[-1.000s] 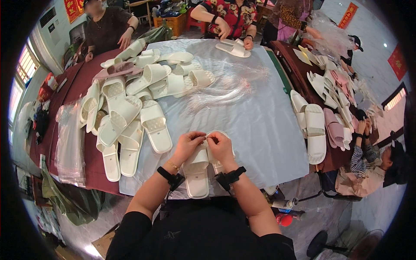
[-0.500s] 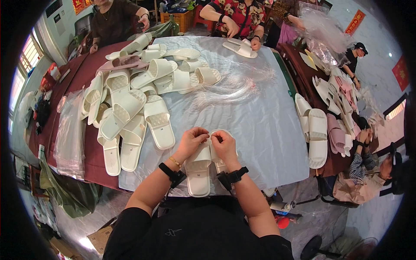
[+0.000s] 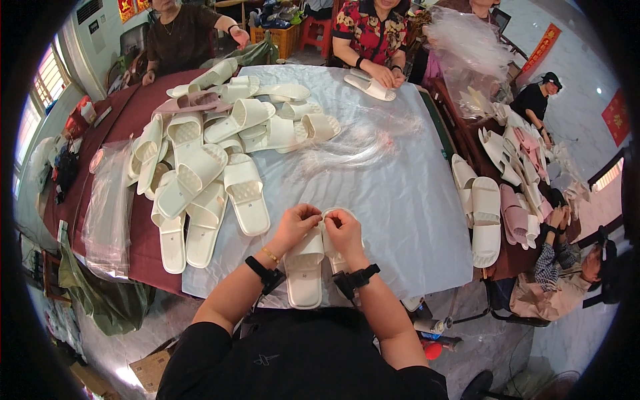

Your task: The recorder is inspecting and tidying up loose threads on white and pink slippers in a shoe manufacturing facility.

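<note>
Two cream slide slippers lie side by side at the near edge of the cloth-covered table (image 3: 413,233), heels toward me. The left slipper (image 3: 305,275) shows its heel and strap; the right slipper (image 3: 335,263) is largely covered by my hand and wristband. Over their far ends, my left hand (image 3: 296,227) is closed in a pinch, thumb against fingers. My right hand (image 3: 343,235) pinches close beside it, with a small gap between the two. Whatever is between the fingertips is too small to make out. Both wrists wear black bands.
A heap of cream slippers (image 3: 200,157) fills the table's left side, beside a stack of clear plastic bags (image 3: 110,207). More clear film (image 3: 353,150) lies mid-table. Cream slippers (image 3: 486,220) line the right edge. Across the table, a person's hands (image 3: 385,75) handle another slipper (image 3: 369,87).
My hands stay pinched over the slippers, almost unmoved. The view has tilted slightly. Across the table, one person's hands have come together on a slipper; another person's arm reaches further out.
</note>
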Motion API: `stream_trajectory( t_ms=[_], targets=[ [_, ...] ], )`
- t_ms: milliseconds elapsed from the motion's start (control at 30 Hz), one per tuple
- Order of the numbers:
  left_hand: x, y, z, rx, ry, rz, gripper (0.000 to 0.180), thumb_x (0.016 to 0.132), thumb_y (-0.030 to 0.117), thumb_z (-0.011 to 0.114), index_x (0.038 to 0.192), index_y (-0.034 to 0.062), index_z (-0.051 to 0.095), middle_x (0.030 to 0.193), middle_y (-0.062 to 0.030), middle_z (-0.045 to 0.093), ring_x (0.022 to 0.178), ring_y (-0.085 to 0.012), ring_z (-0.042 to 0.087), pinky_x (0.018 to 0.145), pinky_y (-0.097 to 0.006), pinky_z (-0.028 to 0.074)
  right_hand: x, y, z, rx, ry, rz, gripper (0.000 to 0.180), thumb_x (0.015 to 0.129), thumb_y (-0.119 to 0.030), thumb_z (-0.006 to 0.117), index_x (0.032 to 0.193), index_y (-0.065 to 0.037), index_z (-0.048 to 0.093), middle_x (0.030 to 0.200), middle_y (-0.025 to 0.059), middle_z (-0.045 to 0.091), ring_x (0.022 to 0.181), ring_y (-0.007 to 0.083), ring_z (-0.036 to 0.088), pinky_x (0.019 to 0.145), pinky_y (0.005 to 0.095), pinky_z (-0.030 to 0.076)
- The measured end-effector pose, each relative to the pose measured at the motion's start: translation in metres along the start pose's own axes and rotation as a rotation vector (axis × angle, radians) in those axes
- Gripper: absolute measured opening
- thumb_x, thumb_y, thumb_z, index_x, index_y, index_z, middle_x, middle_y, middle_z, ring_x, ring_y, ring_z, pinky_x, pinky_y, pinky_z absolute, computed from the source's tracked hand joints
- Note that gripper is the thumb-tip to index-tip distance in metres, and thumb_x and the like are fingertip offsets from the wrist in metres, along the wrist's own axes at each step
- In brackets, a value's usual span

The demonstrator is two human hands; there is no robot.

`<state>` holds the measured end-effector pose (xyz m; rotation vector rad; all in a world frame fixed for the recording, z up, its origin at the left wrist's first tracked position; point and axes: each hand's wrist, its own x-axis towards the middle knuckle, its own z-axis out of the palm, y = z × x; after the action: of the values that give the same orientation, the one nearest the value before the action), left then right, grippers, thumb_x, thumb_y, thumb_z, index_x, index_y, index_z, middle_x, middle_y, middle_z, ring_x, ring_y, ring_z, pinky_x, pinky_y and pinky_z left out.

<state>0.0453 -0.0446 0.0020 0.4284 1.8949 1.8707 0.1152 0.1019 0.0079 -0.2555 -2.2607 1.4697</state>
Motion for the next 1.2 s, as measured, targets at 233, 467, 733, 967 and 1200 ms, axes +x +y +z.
stream_trajectory(
  t_ms=[233,467,733,967,1200],
  targets=[
    [0.0,0.0,0.001,0.152,0.004,0.038,0.018,0.087,0.012,0.068,0.096,-0.0027,0.067,0.084,-0.0068,0.069,0.075,-0.0088,0.061,0.068,-0.026,0.05,0.001,0.004,-0.001,-0.044,-0.006,-0.053,0.011,0.083,-0.011,0.063,0.086,0.0,0.066,0.071,0.0103,0.065,0.063,0.0161,0.062,0.06,0.029,0.049],
    [-0.005,0.007,0.003,0.284,0.004,0.118,0.019,0.086,0.015,0.069,0.095,-0.0014,0.068,0.084,-0.0063,0.07,0.076,-0.01,0.061,0.07,-0.027,0.051,0.001,0.007,0.0,-0.055,-0.045,-0.039,0.012,0.082,-0.012,0.061,0.087,-0.003,0.066,0.08,0.016,0.064,0.074,0.0325,0.063,0.067,0.0374,0.05],
    [-0.002,-0.003,0.003,0.18,0.012,0.09,0.017,0.086,0.011,0.068,0.098,-0.0006,0.066,0.082,-0.0049,0.068,0.074,-0.0102,0.062,0.065,-0.026,0.05,0.0,0.006,-0.001,-0.041,-0.016,-0.058,0.013,0.082,-0.013,0.062,0.089,-0.003,0.066,0.083,0.0161,0.066,0.076,0.033,0.064,0.068,0.0377,0.051],
    [0.001,-0.014,0.0,0.284,0.091,0.231,0.016,0.086,0.01,0.068,0.097,-0.0009,0.066,0.082,-0.0068,0.068,0.073,-0.0113,0.063,0.066,-0.027,0.051,-0.002,0.009,0.004,0.002,-0.02,-0.095,0.015,0.083,-0.014,0.063,0.091,-0.002,0.066,0.085,0.0155,0.066,0.077,0.0307,0.065,0.068,0.0375,0.051],
    [0.0,-0.007,0.005,0.323,0.074,0.215,0.013,0.085,0.007,0.066,0.094,-0.0024,0.065,0.084,-0.0075,0.068,0.072,-0.0119,0.062,0.068,-0.026,0.052,-0.002,0.009,0.0,-0.11,-0.014,-0.236,0.015,0.079,-0.011,0.062,0.09,-0.002,0.061,0.095,0.0167,0.061,0.092,0.034,0.06,0.079,0.0379,0.05]
  ],
)
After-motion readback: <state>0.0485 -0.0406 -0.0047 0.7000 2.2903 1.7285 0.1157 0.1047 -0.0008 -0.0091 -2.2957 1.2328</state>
